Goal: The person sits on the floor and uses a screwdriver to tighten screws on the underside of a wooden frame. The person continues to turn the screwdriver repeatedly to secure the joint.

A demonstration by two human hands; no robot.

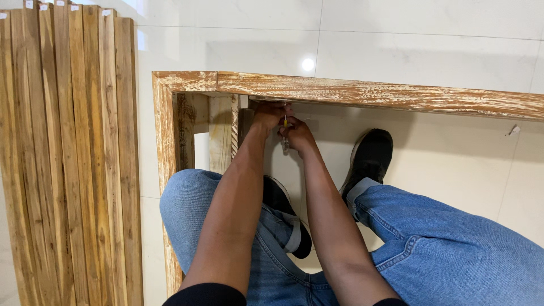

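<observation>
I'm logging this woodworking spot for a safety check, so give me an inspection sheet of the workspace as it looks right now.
Surface: glossy pale tiled floor, with a light reflection.
Job's things: whitewashed wooden frame standing on the floor; small tool with a yellow part just under its top rail.
Clutter: small pale scrap on the floor at right.
Grippers: left hand pressed up under the rail; right hand gripping the small tool.
Cables: nothing seen.
Surroundings: stack of wooden slats at left; the person's jeans and dark shoes.
</observation>
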